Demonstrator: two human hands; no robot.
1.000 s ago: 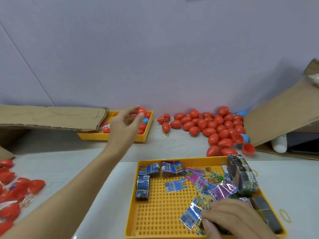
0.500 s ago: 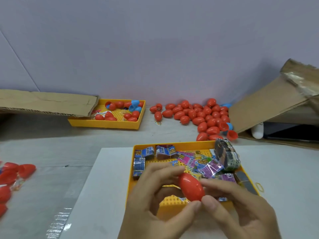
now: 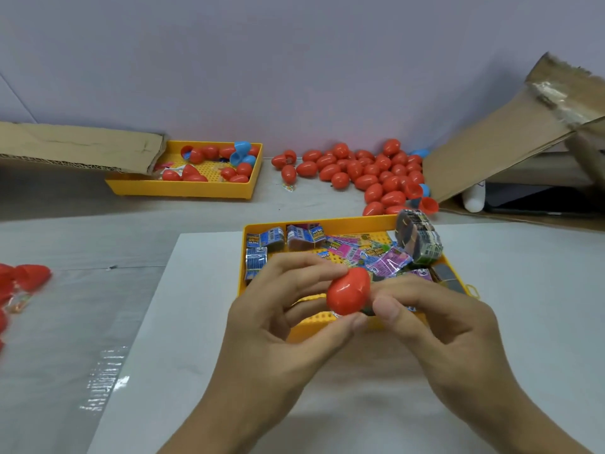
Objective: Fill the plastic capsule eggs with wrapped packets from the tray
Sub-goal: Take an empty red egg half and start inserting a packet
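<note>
red egg (image 3: 348, 294) held above near edge of yellow tray (image 3: 340, 225) | left hand (image 3: 278, 309) fingers pinch its left side | right hand (image 3: 435, 312) fingers pinch its lower right, dark scrap there unclear | packets (image 3: 370, 257) partly hidden

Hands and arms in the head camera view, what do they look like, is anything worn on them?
Both the left hand and right hand are bare: no gloves, rings, watch or bands show. The forearms are bare too, with no sleeve down to the frame's lower edge. Fingernails are short and unpainted.
</note>
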